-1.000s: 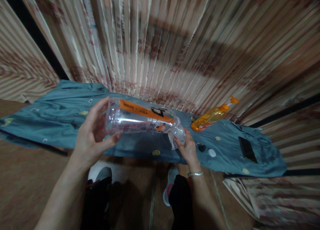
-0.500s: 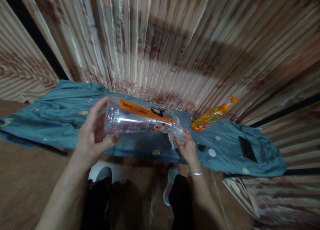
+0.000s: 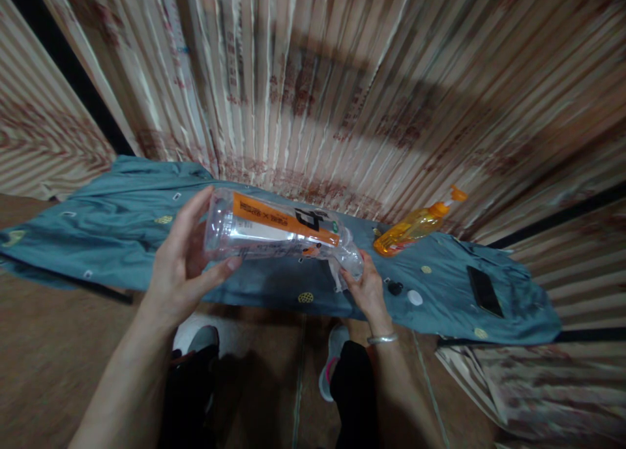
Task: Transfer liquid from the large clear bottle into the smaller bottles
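A clear plastic bottle [image 3: 274, 231] with an orange label strip is held sideways above the blue-green cloth. My left hand [image 3: 183, 260] grips its wide base, thumb below and fingers behind. At the narrower neck end, my right hand [image 3: 364, 286] has its fingers closed on the clear plastic, and a bracelet circles that wrist. A loose, crumpled clear flap [image 3: 336, 274] hangs beside the right fingertips. To the right, a bottle of orange liquid [image 3: 411, 231] with an orange pump top lies tilted on the cloth.
The cloth [image 3: 268, 286] covers a long narrow surface. On its right part are a small black object [image 3: 394, 287], a white disc [image 3: 415, 298] and a dark phone [image 3: 484, 291]. Pleated curtains [image 3: 313, 90] rise behind, and dark poles stand at both sides. Feet show below.
The clear bottle has turned slightly about its length, so more of the orange strip and its dark lettering faces up. Both hands keep nearly the same places.
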`<state>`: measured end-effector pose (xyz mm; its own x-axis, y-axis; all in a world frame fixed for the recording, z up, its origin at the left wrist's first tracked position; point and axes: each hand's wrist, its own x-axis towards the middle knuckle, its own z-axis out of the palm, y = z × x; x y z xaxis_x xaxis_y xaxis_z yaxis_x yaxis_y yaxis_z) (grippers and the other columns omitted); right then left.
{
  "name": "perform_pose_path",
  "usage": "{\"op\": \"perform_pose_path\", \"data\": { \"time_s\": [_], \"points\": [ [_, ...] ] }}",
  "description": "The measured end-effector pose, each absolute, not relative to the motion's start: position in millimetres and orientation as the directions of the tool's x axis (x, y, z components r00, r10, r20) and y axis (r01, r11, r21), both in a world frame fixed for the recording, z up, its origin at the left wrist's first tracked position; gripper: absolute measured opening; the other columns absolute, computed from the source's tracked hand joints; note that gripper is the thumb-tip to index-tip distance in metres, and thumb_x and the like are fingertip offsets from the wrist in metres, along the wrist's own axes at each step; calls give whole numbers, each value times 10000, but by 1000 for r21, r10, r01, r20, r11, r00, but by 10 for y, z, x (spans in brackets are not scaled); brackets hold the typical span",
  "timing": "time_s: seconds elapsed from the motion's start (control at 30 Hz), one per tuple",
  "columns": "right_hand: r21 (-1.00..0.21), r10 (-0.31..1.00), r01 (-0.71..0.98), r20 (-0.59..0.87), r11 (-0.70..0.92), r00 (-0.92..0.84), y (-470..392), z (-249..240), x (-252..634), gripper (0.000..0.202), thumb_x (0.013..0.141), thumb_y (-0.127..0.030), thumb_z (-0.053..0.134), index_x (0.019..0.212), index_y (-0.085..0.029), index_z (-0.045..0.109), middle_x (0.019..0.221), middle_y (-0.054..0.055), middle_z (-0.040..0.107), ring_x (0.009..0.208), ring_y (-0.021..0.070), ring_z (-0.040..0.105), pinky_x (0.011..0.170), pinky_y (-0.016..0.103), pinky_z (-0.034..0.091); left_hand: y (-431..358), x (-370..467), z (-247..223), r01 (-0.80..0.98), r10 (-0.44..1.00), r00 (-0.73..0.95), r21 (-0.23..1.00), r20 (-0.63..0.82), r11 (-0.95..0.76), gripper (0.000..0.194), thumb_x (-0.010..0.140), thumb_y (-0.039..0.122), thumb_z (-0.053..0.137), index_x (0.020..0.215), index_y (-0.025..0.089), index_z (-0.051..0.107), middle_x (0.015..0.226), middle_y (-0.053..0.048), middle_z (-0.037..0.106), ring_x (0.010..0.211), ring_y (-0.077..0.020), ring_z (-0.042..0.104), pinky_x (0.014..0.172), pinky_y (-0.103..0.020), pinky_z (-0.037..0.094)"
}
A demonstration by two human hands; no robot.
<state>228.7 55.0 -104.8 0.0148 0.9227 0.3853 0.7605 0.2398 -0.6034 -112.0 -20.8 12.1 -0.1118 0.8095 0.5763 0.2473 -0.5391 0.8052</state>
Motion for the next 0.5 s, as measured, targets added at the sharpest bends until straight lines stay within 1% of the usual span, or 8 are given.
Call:
{"op": "perform_pose_path", "data": {
  "time_s": [0.2, 0.3, 0.5],
  "points": [
    [-588, 916, 770, 400, 247, 11, 539, -1046, 2279, 605, 840, -377, 631, 1388, -150, 518, 1278, 168, 681, 1146, 313, 665, 999, 485, 531, -210, -1118, 129, 265, 798, -127, 796, 589, -544, 863, 738, 340, 856, 1495, 315, 443, 1515, -122, 542, 1288, -332, 623, 834, -408, 667],
    [-584, 918, 776, 397, 239, 16, 532, -1036, 2271, 610, 835, -378, 633, 1386, -140, 519, 1294, 176, 672, 1160, 320, 658, 1013, 492, 523, -213, -1116, 133, 278, 802, -137, 799, 582, -533, 868, 732, 348, 860, 1494, 320, 445, 1513, -124, 546, 1268, -327, 638, 820, -393, 669],
    [-589, 914, 766, 405, 258, 4, 539, -1041, 2275, 593, 847, -377, 623, 1381, -141, 517, 1283, 177, 674, 1141, 313, 663, 1001, 489, 529, -211, -1120, 115, 278, 811, -131, 806, 570, -522, 874, 749, 331, 847, 1509, 301, 418, 1530, -138, 523, 1284, -318, 623, 855, -407, 658]
  ]
}}
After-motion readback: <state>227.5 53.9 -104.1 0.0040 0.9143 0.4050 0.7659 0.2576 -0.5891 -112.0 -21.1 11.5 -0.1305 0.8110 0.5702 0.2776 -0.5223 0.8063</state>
